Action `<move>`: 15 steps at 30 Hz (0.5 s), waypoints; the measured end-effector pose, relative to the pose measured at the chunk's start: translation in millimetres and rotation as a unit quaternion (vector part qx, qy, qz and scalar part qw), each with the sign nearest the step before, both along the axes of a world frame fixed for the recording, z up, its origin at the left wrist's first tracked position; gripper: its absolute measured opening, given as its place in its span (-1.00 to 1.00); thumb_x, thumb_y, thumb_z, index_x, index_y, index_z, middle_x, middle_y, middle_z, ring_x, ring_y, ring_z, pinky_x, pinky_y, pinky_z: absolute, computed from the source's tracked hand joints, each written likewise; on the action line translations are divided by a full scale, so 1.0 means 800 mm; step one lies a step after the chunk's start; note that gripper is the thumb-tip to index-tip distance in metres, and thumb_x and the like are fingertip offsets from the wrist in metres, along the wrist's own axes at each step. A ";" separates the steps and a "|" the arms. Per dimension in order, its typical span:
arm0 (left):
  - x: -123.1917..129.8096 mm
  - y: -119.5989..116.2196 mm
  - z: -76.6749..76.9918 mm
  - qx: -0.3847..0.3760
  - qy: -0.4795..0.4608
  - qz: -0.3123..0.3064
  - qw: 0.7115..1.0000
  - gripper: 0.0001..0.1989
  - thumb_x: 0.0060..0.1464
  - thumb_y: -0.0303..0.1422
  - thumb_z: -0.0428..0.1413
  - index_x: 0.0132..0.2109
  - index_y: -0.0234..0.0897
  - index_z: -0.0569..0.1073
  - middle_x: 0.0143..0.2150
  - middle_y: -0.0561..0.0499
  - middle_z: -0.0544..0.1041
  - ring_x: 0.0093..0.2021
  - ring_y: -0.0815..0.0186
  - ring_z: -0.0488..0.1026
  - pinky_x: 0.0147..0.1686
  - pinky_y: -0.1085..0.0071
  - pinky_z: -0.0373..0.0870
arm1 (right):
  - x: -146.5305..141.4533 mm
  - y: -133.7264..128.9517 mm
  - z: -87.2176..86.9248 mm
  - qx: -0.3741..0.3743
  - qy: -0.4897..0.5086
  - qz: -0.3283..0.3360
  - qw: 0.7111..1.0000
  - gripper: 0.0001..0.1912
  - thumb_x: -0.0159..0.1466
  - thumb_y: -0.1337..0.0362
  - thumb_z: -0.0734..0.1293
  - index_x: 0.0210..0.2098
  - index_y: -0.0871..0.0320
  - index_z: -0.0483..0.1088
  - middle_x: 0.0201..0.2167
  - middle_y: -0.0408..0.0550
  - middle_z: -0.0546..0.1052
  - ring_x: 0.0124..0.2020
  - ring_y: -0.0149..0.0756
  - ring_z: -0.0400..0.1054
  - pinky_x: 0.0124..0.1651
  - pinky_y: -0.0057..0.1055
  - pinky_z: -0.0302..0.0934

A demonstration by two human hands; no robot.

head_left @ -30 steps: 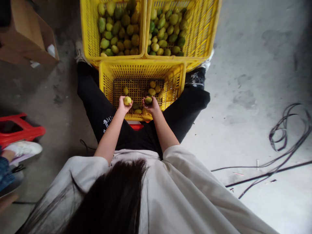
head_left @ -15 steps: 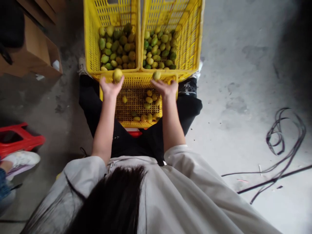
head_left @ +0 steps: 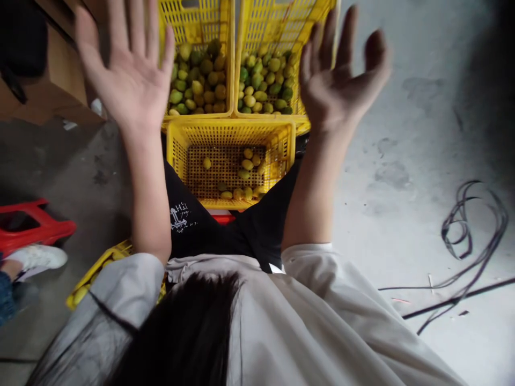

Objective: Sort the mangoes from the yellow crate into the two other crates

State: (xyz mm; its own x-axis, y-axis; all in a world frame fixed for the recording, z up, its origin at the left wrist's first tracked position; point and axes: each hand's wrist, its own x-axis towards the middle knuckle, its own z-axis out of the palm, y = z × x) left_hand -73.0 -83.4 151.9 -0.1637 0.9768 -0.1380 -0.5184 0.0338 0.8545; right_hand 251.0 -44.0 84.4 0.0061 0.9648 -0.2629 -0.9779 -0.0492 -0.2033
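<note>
My left hand (head_left: 131, 80) is raised with its palm up and its fingers spread, holding nothing. It covers the outer side of the left yellow plastic crate (head_left: 197, 21). On the other side my right hand (head_left: 338, 80), likewise open and bare, hangs over the outer edge of the right crate (head_left: 277, 27). Green and yellow lemons (head_left: 200, 88) lie in the left crate, and more lemons (head_left: 263, 80) in the right one. Between my knees stands a shallower-looking yellow crate (head_left: 229, 123) with several lemons (head_left: 247, 163) scattered on its mesh floor.
Another yellow crate (head_left: 86, 273) holding yellowish things is partly behind my left arm. A red stool (head_left: 38, 225) and a person's white shoe (head_left: 38, 260) are at the left. Cardboard boxes (head_left: 66, 69) stand upper left; a loose black cable (head_left: 475, 236) lies right.
Both hands have risen and moved apart, away from the front crate. Each had a lemon at its fingers before; now both are bare. The lemons in the front crate look unchanged.
</note>
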 end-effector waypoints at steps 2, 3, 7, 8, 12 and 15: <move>0.019 -0.013 -0.043 -0.053 -0.008 -0.032 0.998 -0.09 0.81 -0.16 -0.53 0.02 0.00 0.77 0.22 0.36 0.85 0.70 0.37 0.50 0.65 0.19 0.44 | -0.022 -0.029 -0.033 -0.107 -0.058 0.040 0.992 -0.43 0.79 0.17 0.05 -0.03 0.19 0.65 -0.04 0.15 0.81 -0.03 -0.21 0.81 0.05 -0.31 0.73; 0.029 -0.021 -0.071 -0.110 0.001 -0.027 0.994 -0.17 0.82 -0.22 -0.43 -0.01 -0.15 0.76 0.12 0.20 0.88 0.65 0.28 0.57 0.65 0.12 0.45 | -0.031 -0.043 -0.058 -0.186 -0.095 0.060 0.976 -0.51 0.78 0.27 0.08 -0.01 0.17 0.63 -0.11 0.07 0.80 -0.12 -0.29 0.77 -0.06 -0.42 0.69; 0.048 -0.066 -0.205 -0.392 0.111 -0.024 0.913 -0.75 0.50 -0.19 0.28 0.14 -0.15 0.76 0.11 -0.15 0.90 0.46 -0.07 0.76 0.45 0.01 0.66 | -0.046 -0.098 -0.191 -0.388 -0.247 0.169 0.872 -0.79 0.46 0.50 0.35 -0.18 0.06 0.50 -0.35 -0.09 0.66 -0.30 -0.26 0.61 -0.25 -0.42 0.55; 0.046 -0.077 -0.236 -0.432 0.117 -0.031 0.894 -0.79 0.38 -0.23 0.38 0.08 -0.15 0.75 0.12 -0.23 0.90 0.43 -0.12 0.78 0.42 0.04 0.67 | -0.044 -0.110 -0.222 -0.434 -0.264 0.187 0.841 -0.78 0.40 0.52 0.37 -0.24 0.04 0.45 -0.41 -0.12 0.59 -0.36 -0.27 0.56 -0.27 -0.42 0.50; 0.031 -0.098 -0.312 -0.509 0.145 -0.012 0.848 -0.96 0.29 -0.39 0.36 -0.15 -0.13 0.67 -0.03 -0.23 0.87 0.31 -0.04 0.81 0.32 0.20 0.61 | -0.024 -0.124 -0.298 -0.513 -0.271 0.171 0.796 -0.73 0.35 0.55 0.36 -0.31 0.02 0.35 -0.45 -0.17 0.50 -0.44 -0.29 0.46 -0.30 -0.42 0.44; 0.029 -0.084 -0.334 -0.496 0.185 0.012 0.848 -0.86 0.34 -0.45 0.32 -0.23 -0.12 0.61 -0.17 -0.12 0.80 0.16 0.08 0.81 0.18 0.32 0.57 | -0.007 -0.103 -0.325 -0.513 -0.274 0.141 0.801 -0.77 0.43 0.48 0.32 -0.28 0.02 0.36 -0.41 -0.19 0.53 -0.40 -0.34 0.48 -0.28 -0.49 0.43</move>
State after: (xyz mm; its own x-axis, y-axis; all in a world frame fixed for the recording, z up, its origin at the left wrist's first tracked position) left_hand -49.5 -150.5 -115.1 -0.3923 0.4060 -0.8254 -0.2321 0.8246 0.5159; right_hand 245.4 -126.0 -175.9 0.2117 0.2270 -0.9506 -0.6755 -0.6690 -0.3102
